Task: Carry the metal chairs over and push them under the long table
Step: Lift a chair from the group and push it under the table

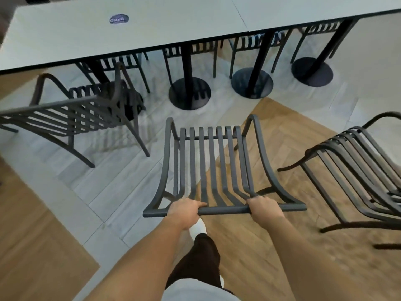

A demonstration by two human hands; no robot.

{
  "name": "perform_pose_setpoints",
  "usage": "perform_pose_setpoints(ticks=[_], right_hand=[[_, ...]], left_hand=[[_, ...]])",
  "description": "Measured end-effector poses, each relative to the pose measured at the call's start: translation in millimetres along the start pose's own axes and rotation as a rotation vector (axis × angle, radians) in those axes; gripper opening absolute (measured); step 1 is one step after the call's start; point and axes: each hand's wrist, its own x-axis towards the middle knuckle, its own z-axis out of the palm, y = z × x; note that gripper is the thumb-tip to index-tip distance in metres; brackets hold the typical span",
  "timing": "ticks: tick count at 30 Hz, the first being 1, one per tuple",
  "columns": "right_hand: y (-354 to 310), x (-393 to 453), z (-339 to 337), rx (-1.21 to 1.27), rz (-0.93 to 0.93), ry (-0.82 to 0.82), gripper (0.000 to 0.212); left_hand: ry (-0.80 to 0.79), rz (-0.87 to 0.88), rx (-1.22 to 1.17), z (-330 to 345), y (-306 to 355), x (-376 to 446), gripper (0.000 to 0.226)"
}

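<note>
Metal chair stood on the floor just short of the long tabletop's near edge, seat pointing at it, both grips, left hand and right hand, clenched round its top back rail, equally near.

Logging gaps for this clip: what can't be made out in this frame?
- Head view, far chairs: the table hides all but their legs and slats.
- Right chair: cut by the right edge.
- Left chair: motion-blurred, its back cut by the left edge.
- Sticker: text too blurred.
- Held chair: left hand and right hand hide their grip undersides.
</note>
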Motion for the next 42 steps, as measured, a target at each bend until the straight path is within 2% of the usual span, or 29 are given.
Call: perform_pose_setpoints(ticks=[11,23,33,38,42], right_hand=[[20,128,-107,0.007,-0.024,-0.015,0.018],[48,274,-217,-0.104,-0.199,-0.024,0.026],[67,365,-283,-0.132,-0.306,0.012,0.034],[64,403,-313,-0.124,-0.308,0.001,0.023],[55,430,-337,-0.126,-0.311,0.000,0.023]], left_hand=[[0.015,-0.012,-0.066,-114,-28,100,0.058],[-0.005,-0.149,-0.078,-227,-53,216,0.058],[0.054,-0.208,-0.103,-291,-66,282,0.056],[0.074,-0.219,-0.125,-313,-83,310,0.052],[0.067,-0.237,-0.128,-331,-100,330,0.053]])
